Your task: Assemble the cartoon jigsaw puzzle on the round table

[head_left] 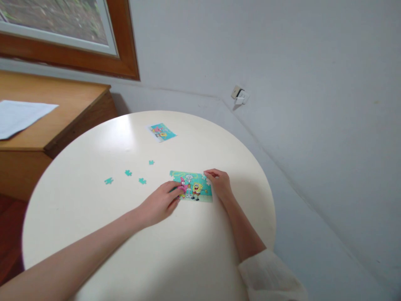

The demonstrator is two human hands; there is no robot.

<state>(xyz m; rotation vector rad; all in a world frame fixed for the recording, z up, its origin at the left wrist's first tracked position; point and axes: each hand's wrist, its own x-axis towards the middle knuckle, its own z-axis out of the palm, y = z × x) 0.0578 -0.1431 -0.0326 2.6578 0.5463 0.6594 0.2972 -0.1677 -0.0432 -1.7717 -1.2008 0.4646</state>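
Observation:
A mostly assembled jigsaw puzzle (196, 190) with cartoon figures on a teal background lies on the round white table (194, 246). My left hand (161, 202) rests over its left edge, fingers stretched onto the pink figure. At the upper right corner, where the outline has a gap, my right hand (219, 182) pinches a small puzzle piece, mostly covered by the fingertips. Several loose teal pieces are scattered to the left, among them one puzzle piece (128, 172) and another piece (142, 181) closer to my left hand.
Farther back on the table lies a small picture card (162, 132) with similar cartoon figures. A wooden desk (72, 94) with a white sheet (23, 117) stands at the left. Beyond the table, a plug in a socket (239, 96) juts from the wall.

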